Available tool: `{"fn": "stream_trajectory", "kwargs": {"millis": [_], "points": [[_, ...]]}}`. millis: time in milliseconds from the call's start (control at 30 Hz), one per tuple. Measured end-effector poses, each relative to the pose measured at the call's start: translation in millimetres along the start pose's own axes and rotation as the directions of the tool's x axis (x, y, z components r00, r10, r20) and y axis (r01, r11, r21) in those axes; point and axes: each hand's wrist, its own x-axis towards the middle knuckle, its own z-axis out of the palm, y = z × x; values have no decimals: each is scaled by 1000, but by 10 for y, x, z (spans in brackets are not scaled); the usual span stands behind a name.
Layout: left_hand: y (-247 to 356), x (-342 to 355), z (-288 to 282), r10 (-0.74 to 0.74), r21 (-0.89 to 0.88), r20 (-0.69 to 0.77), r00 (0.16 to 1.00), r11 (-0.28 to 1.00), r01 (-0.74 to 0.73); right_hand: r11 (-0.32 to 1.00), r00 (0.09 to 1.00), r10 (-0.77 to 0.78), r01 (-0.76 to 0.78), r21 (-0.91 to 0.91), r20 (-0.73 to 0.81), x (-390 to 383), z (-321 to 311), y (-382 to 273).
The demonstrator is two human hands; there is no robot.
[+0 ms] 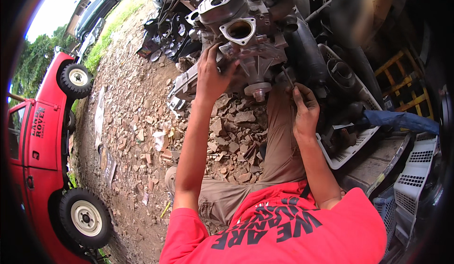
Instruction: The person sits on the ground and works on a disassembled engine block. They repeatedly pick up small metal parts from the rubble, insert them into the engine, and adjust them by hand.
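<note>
Because the slim rod [287, 76] is fingertip-pinched by the right grip [306, 111], it could be dropped onto rubble [231, 146]; the half-open left grip [211, 73] is rested against the engine [224, 9].

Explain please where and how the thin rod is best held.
Probably pinch the thin rod by its lower end, coming from the lower right, as the right hand does: it slants up-left toward the engine, leaving that end more reachable.

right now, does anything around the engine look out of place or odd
Yes: a crumpled whitish scrap lies on the stony ground, below and left of the engine in the picture. It looks like stray litter, not a mechanical part.
</note>
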Motion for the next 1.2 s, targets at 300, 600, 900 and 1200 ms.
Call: {"fn": "stream_trajectory", "kwargs": {"millis": [300,600,900,1200], "points": [[-376,-106,328,57,-119,-178,982,990,-79,846,946,315,-245,473,-73,18,82,504],[-464,-83,342,46,-65,-178,983,996,-58,858,933,357,-311,409,-39,56,178,598],[-317,-99,328,4,-49,-216,976,999,-15,968,982,191,-188,165,1,174,94,700],[-254,-101,343,-31,-86,-229,973,996,12,983,989,144,-139,118,-38,200,39,797]]}}
